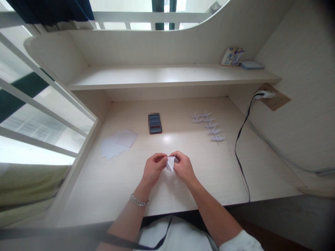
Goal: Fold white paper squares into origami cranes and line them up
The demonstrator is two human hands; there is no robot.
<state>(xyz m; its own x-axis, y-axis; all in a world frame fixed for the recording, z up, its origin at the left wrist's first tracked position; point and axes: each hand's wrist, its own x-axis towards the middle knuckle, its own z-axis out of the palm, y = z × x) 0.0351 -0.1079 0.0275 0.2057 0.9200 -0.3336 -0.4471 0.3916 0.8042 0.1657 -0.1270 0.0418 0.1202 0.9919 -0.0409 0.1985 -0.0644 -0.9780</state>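
A small piece of folded white paper [170, 164] is held between my two hands above the desk, near its front edge. My left hand [155, 168] pinches its left side between thumb and fingers. On the other side, my right hand [184, 166] grips the right edge, its fingertips partly behind the paper. Several finished white paper cranes [214, 131] stand in a curved row at the right of the desk. Flat sheets of white paper [115, 144] lie overlapping in a loose pile on the left.
A dark phone [155, 123] lies behind my hands on the desk [183, 139]. Along the right side a black cable [237, 150] runs from a wall socket [274, 97] down over the front edge. Above the back is a shelf [157, 75] with a small box [232, 56].
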